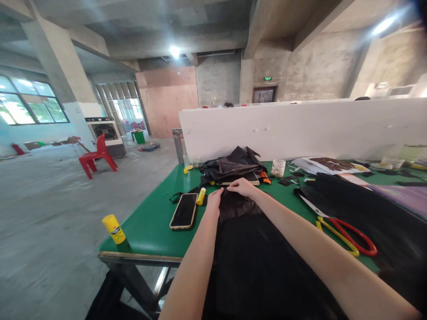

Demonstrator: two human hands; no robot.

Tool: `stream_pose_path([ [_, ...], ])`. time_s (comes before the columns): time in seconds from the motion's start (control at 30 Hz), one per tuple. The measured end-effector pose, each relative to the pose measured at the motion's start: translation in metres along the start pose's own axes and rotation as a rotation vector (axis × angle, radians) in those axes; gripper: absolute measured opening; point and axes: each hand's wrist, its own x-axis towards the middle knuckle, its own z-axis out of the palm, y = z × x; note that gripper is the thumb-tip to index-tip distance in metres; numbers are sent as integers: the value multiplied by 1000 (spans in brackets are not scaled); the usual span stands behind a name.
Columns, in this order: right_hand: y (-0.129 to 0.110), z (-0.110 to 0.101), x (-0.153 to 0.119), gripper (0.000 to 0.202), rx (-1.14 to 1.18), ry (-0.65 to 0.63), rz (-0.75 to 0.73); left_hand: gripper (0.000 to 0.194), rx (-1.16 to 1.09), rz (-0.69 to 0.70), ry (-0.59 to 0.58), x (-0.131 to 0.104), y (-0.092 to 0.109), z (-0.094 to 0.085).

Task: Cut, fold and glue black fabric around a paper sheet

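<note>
holding both hands at the far edge of the black sheet (247, 253), spread on the green worktop (150, 229) between the forearms and running toward the wearer to the bottom of the view, hiding the near rim there. touching that far edge with the left hand (214, 202) and, just beside, with the right hand (243, 188), fingertips almost meeting; cannot tell whether pinching or only pressing.

beyond that edge, with hardly any gap, a heap of black pieces (235, 162), piled up near the white panel (293, 129). right of the heap, an orange object (265, 177) and a white cup (278, 168), standing upright.

near the left hand, a small glue stick (201, 197), then just beside it a phone (184, 211), lying well inside the left rim. at the near left corner, close to the rim, a large glue stick (114, 229), with bare green surface between it and the phone for moving sideways.

close beside the right forearm, scissors (345, 233), handles red and yellow, blades pointing away and left, with a second black sheet (363, 209) crowding the right side. past the left rim, grey floor (60, 204), with a red chair (100, 155) well apart.
</note>
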Motion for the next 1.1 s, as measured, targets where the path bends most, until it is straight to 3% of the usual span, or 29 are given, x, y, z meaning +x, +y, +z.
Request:
stream_pose_path([
  [0.23,3,3,3,29,-89,-31,-1,32,51,43,-35,-2,-3,-3],
  [0.4,14,-9,4,27,-146,-102,-12,24,160,55,-5,2,-7,-4],
  [0.67,59,-46,-15,27,-231,-171,-5,24,285,48,13,9,-12,-4],
  [1.1,129,-92,-43,27,-344,-167,67,27,344,46,17,18,-23,-6],
])
